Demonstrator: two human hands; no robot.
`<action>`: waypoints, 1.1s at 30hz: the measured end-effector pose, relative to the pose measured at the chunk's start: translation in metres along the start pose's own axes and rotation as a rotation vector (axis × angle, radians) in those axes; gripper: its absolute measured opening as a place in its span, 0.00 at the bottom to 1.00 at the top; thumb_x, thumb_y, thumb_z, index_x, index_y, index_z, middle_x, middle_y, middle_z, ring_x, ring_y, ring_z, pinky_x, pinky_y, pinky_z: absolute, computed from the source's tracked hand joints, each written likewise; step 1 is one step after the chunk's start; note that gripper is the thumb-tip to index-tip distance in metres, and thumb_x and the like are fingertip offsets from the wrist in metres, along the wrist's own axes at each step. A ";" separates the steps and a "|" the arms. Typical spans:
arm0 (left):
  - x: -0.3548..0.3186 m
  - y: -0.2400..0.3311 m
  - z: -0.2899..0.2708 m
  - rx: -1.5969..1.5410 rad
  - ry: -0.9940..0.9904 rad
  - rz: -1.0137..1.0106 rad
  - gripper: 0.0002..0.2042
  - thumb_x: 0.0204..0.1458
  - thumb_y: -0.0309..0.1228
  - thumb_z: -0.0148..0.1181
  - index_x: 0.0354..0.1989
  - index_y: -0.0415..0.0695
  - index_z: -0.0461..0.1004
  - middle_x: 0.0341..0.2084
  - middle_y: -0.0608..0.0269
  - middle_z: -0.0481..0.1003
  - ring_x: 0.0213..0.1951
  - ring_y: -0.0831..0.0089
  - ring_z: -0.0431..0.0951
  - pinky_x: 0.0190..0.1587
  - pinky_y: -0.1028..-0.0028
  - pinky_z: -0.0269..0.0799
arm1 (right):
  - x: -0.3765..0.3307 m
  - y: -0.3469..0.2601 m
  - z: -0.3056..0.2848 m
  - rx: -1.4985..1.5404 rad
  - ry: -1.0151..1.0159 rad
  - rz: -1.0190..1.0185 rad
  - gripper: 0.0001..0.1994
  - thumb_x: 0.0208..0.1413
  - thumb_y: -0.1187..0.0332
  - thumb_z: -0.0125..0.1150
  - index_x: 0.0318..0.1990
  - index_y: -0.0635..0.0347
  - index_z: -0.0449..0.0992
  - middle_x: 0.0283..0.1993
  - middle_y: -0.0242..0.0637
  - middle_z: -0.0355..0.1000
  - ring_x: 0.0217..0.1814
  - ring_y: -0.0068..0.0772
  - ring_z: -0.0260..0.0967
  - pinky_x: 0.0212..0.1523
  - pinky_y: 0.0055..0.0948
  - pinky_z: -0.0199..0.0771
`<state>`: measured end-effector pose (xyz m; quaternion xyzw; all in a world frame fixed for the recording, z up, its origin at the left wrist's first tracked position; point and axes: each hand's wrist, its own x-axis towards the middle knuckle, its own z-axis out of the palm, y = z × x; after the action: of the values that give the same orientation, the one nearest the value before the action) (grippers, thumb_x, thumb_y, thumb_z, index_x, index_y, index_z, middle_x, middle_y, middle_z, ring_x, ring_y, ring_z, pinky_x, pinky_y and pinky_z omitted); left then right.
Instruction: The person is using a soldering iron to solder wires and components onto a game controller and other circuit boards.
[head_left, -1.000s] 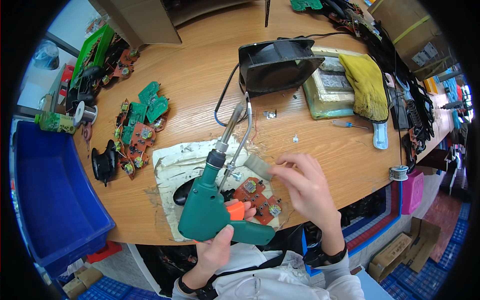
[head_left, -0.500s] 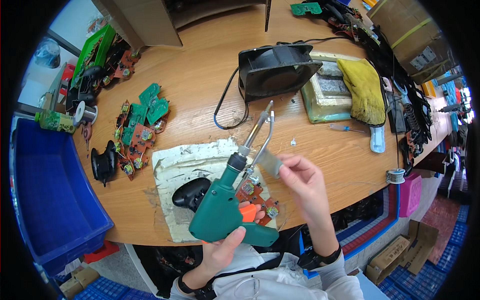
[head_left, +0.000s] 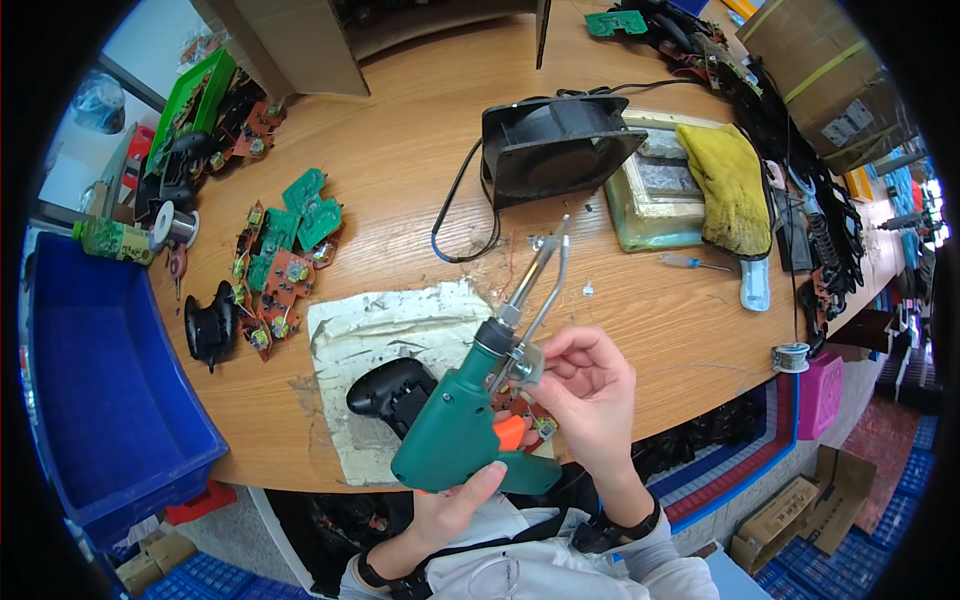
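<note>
My left hand (head_left: 462, 508) is wrapped round the handle of a green soldering gun (head_left: 440, 435) with an orange trigger. Its metal tip and the thin solder feed tube slant up and away to the right. Between the thumb and fingers of my right hand (head_left: 590, 400) is a small greyish, see-through strip (head_left: 530, 364), held against the metal fittings at the base of the feed tube. Behind the gun, a black game controller shell (head_left: 385, 388) lies on a stained white cloth (head_left: 345, 330). A brown circuit board (head_left: 546, 428) is mostly hidden behind the gun and my hand.
A black fan (head_left: 555, 150) stands beyond the gun tip, its cable looping left. Right of it are a tray (head_left: 625, 205) and a yellow glove (head_left: 725, 185). Circuit boards (head_left: 290, 270) and a blue bin (head_left: 110, 400) are at left; a solder spool (head_left: 790, 357) sits at the right edge.
My right hand has moved left and down, bringing the strip against the gun's feed fittings. The gun has shifted slightly right, still in my left hand.
</note>
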<state>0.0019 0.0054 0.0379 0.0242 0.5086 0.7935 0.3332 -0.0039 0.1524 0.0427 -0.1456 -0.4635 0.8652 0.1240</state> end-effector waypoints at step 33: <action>0.002 -0.004 0.007 0.237 0.130 0.254 0.19 0.40 0.20 0.54 0.44 0.32 0.62 0.37 0.56 0.67 0.40 0.70 0.68 0.44 0.73 0.62 | -0.005 0.000 0.010 -0.959 -0.070 -0.376 0.07 0.53 0.68 0.43 0.30 0.62 0.62 0.24 0.37 0.60 0.29 0.37 0.57 0.38 0.29 0.50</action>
<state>0.0052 0.0129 0.0379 0.0761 0.6119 0.7635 0.1918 -0.0033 0.1428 0.0484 -0.0712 -0.8301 0.5226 0.1810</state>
